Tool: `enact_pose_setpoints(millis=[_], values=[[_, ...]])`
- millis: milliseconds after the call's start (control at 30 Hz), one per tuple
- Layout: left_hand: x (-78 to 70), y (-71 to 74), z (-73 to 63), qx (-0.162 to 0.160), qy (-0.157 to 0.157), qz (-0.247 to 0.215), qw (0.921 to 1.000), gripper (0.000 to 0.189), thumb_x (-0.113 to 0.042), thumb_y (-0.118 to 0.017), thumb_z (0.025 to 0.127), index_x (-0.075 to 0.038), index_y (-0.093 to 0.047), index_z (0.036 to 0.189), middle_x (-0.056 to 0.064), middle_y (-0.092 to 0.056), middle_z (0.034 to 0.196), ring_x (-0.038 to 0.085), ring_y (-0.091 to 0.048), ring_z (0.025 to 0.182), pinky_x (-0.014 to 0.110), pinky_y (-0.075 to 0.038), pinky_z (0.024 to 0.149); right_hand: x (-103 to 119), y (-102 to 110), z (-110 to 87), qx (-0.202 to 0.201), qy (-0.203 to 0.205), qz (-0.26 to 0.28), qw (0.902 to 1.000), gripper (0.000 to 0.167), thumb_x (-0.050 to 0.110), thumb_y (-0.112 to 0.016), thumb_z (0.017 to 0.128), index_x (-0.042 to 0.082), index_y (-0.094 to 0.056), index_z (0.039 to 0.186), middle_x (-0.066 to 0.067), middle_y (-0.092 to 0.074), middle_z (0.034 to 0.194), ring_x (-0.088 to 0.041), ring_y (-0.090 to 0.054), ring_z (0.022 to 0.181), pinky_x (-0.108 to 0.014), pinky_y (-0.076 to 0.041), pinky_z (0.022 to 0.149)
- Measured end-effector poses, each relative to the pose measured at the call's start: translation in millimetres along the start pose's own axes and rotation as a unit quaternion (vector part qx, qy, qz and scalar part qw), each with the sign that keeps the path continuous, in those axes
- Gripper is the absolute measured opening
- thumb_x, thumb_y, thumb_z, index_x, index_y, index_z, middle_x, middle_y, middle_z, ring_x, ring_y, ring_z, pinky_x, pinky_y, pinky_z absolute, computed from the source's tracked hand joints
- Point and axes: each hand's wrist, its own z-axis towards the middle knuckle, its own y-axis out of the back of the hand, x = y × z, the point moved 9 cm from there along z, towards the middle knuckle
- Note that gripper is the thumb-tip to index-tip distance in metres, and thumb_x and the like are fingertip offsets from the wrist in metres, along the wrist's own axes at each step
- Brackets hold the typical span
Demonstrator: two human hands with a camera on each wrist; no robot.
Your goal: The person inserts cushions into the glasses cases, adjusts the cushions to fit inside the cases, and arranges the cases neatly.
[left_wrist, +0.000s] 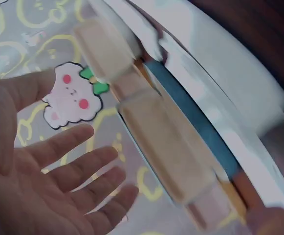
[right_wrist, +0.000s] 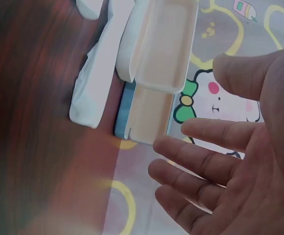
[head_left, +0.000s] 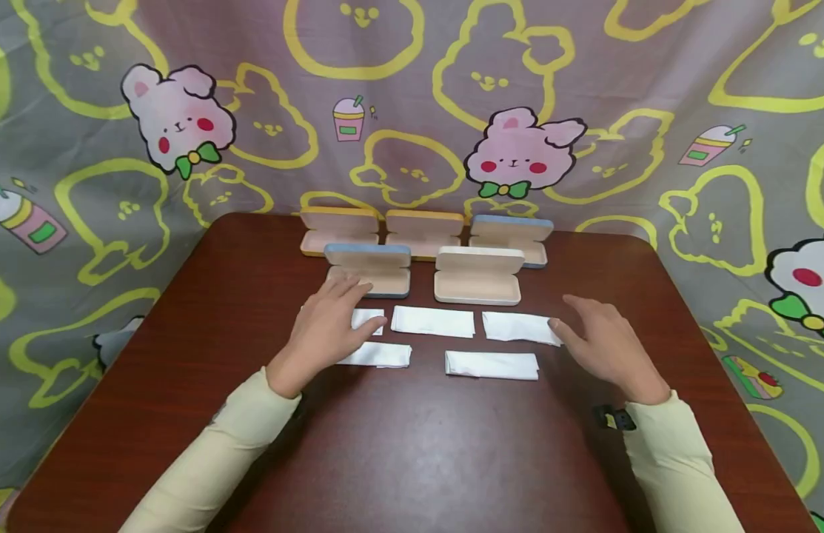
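Observation:
My left hand [head_left: 328,323], fingers spread and holding nothing, is over the left white folded cloths, partly hiding an upper cloth [head_left: 368,320] and a lower cloth [head_left: 385,355]. Its fingertips overlap the front-left blue glasses case [head_left: 388,283] in the head view; contact cannot be told. Beside the right end of another folded cloth [head_left: 518,327] is my right hand [head_left: 605,340], fingers extended, palm bare in the right wrist view. Two more cloths lie between the hands, an upper one [head_left: 433,321] and a lower one [head_left: 491,365]. A white glasses case [head_left: 477,289] stands with its lid up behind them.
Along the table's back edge, two yellow-edged glasses cases [head_left: 338,243] [head_left: 423,244] and a blue one [head_left: 511,252] stand with lids raised. A patterned curtain [head_left: 412,89] hangs behind the brown table [head_left: 412,459].

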Motion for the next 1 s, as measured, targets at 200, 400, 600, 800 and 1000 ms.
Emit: enact_pose_setpoints(millis=[200, 400, 600, 800, 1000], values=[[-18.3, -10.0, 7.8, -0.003, 0.009, -0.144, 0.9895, 0.035, -0.032, -0.074, 0.091, -0.005, -0.072, 0.113, 0.008, -0.072, 0.107, 0.027, -0.065, 0.103, 0.044, -0.050, 0.088, -2, -7, -1.4, -0.001, -0.017, 0.057, 0.9983, 0.048, 0.032, -0.063, 0.100, -0.006, -0.060, 0.130, -0.024, -0.066, 0.116, -0.037, -0.063, 0.098, -0.057, -0.051, 0.080], [-37.4, -37.1, 14.7, 0.041, 0.016, -0.208, 0.9772, 0.031, -0.029, -0.078, 0.089, -0.004, -0.074, 0.107, 0.001, -0.071, 0.085, 0.013, -0.065, 0.076, 0.033, -0.053, 0.071, 1, -21, -2.9, 0.000, -0.011, 0.064, 0.9979, 0.033, 0.027, -0.066, 0.099, 0.000, -0.069, 0.116, -0.010, -0.071, 0.097, -0.022, -0.063, 0.079, -0.042, -0.050, 0.068], [-52.9, -63.2, 21.9, 0.077, 0.019, -0.245, 0.9663, 0.028, -0.028, -0.078, 0.089, -0.003, -0.075, 0.102, -0.004, -0.069, 0.078, 0.006, -0.061, 0.065, 0.032, -0.052, 0.068, 6, -37, -3.3, 0.017, -0.005, 0.073, 0.9972, 0.026, 0.022, -0.069, 0.096, 0.000, -0.072, 0.109, -0.004, -0.070, 0.084, -0.016, -0.061, 0.070, -0.036, -0.048, 0.061], [-71.7, -83.9, 27.7, 0.112, -0.006, -0.223, 0.9683, 0.022, -0.027, -0.077, 0.091, -0.006, -0.075, 0.098, -0.006, -0.068, 0.075, 0.006, -0.061, 0.065, 0.031, -0.052, 0.070, 7, -48, -4.8, 0.035, 0.000, 0.072, 0.9968, 0.022, 0.018, -0.072, 0.093, 0.001, -0.073, 0.108, -0.004, -0.071, 0.088, -0.017, -0.061, 0.073, -0.039, -0.049, 0.065], [-90.1, -100.0, 29.1, 0.149, -0.020, -0.154, 0.9765, 0.022, -0.029, -0.076, 0.090, -0.007, -0.075, 0.095, -0.010, -0.064, 0.065, 0.008, -0.061, 0.065, 0.033, -0.053, 0.071, 8, -57, -7.9, 0.046, 0.014, 0.060, 0.9970, 0.024, 0.016, -0.075, 0.091, 0.000, -0.074, 0.109, -0.002, -0.072, 0.089, -0.017, -0.063, 0.079, -0.042, -0.050, 0.071]])
